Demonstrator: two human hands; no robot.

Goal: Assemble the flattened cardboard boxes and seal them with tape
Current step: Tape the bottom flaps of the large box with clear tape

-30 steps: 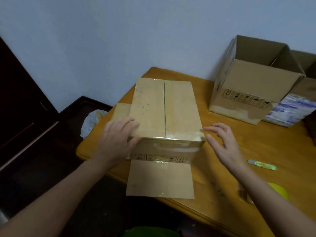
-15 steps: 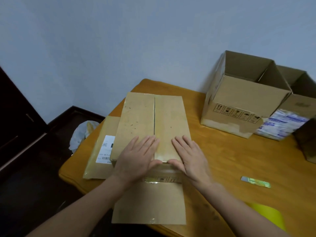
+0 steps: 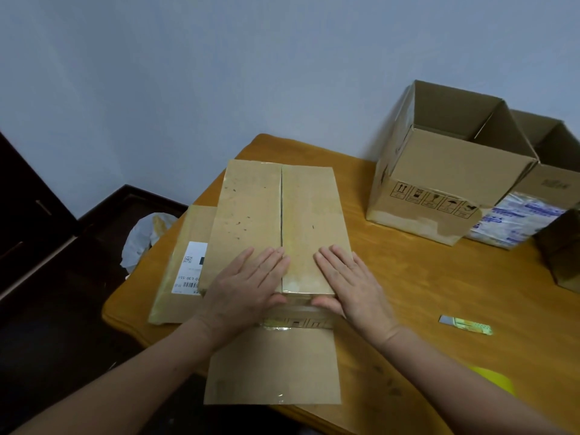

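Nearest the viewer, a loose flap of the box is shown lying flat and reaching past the near edge of the worktop. At lower right a yellow object is partly cut off; it is judged to be the roll of tape, though this cannot be confirmed. Above the flap, the left hand and right hand are laid palm-down on the box top, one on each side of the centre seam. The grip of each hand is released: the fingers are straight and pressed flat, and nothing is grasped. The box is placed at the worktop's left end, with a labelled side flap spread out to its left. A small flat strip, whose nature cannot be told, lies apart to the right. Farther back, an open carton is stood beside a second carton, near the wall. The step in hand is judged to be the holding shut of the two top flaps. For the next move one hand would have to be freed to fetch tape while the seam is kept closed by the other.
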